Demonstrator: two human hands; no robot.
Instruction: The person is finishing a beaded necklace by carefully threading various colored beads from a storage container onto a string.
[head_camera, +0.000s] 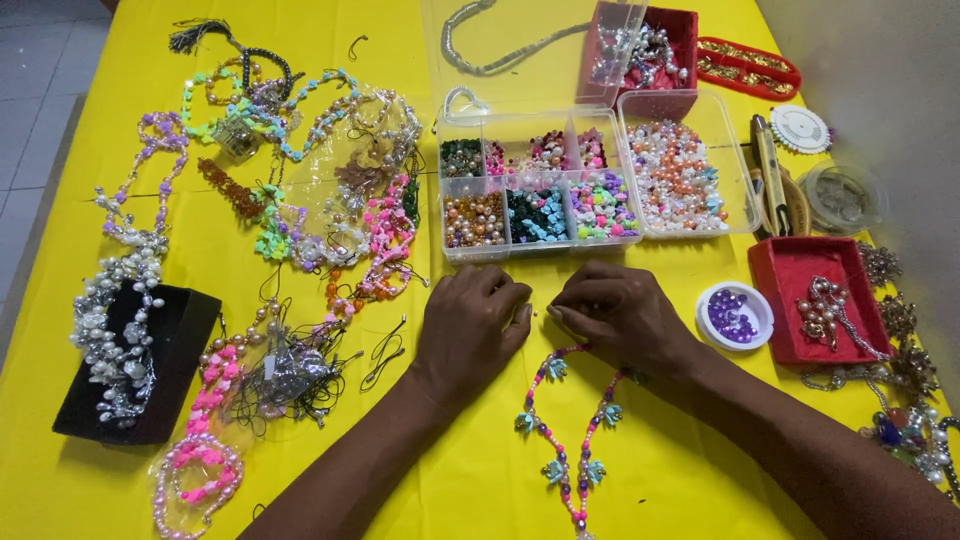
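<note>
Both hands rest on the yellow surface (640, 470), curled toward each other. The left hand (470, 325) has its fingers drawn in narrow; the right hand (620, 315) pinches its fingers at the top end of a beaded strand (570, 440), though what sits between the tips is too small to tell. The strand runs down from the right hand toward the near edge, with pink and purple beads and pale blue bows. Just beyond the knuckles stands a clear plastic bead box (590, 185) split into compartments of glossy round beads. To the right lie a small round white pot (735, 315) of purple beads and a red tray (815, 300). Left of the hands, tangled necklaces (330, 200) spread out, with a black stand (140, 365) carrying pearly strings.
</note>
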